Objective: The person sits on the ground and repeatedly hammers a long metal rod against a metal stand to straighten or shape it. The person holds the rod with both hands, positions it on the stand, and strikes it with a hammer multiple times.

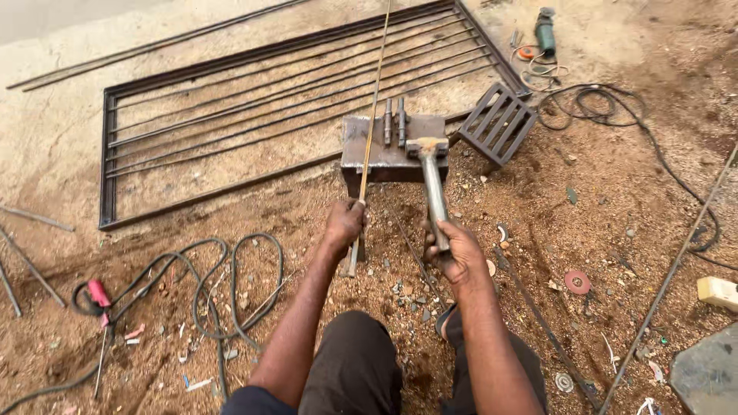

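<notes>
Gripping a thin rod (372, 115) whose far end leaves frame, left hand (343, 226) closes; right hand (460, 252) clasps hammer (431, 178).

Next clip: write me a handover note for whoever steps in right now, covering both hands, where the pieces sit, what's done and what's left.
Left hand: grip shut on a thin metal rod lying across the steel block.
Right hand: grip shut on the hammer, its head resting on the block.
Two short hinge-like pieces sit on the block's far edge; the barred gate frame lies flat beyond.
Done: rod positioned. Left: presumably hammering it.
</notes>
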